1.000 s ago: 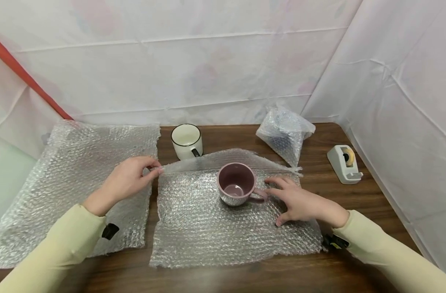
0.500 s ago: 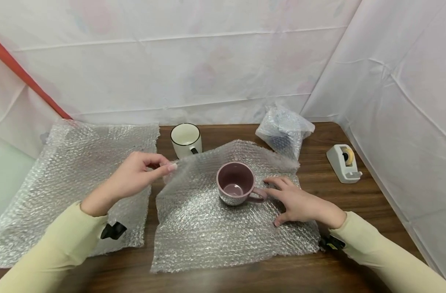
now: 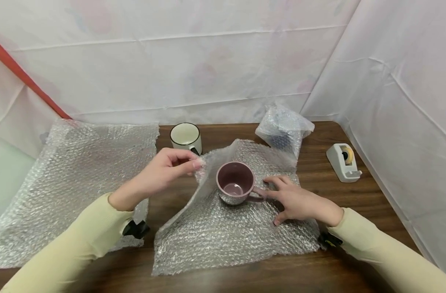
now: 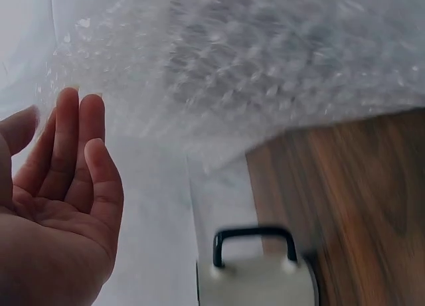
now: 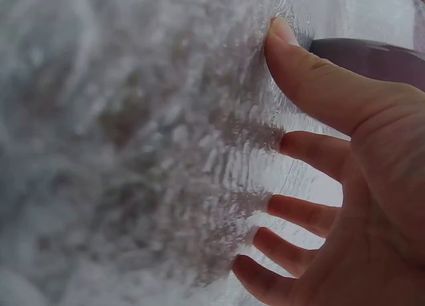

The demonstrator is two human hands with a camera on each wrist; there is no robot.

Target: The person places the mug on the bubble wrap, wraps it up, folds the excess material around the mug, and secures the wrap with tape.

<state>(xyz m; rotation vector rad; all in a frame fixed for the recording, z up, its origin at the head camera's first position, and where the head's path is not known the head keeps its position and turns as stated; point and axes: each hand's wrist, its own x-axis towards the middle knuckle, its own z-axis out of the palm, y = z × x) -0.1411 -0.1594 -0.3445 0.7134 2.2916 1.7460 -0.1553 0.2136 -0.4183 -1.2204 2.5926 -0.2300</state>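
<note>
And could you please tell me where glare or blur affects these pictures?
Head view: bright glints across the bubble wrap under the mauve mug; left wrist: that wrap looks soft; right wrist: wrap badly blurred at the picture's left, fingers sharper.

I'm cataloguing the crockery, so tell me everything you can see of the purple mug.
The purple mug looks like glossy ceramic, with one loop handle in the same colour. Its lower outside looks silvery, perhaps a reflection. It stands upright, mouth up, on bubble wrap, with a lifted flap at its left side. Its handle points toward the right grip, whose index finger meets or nearly meets it.
</note>
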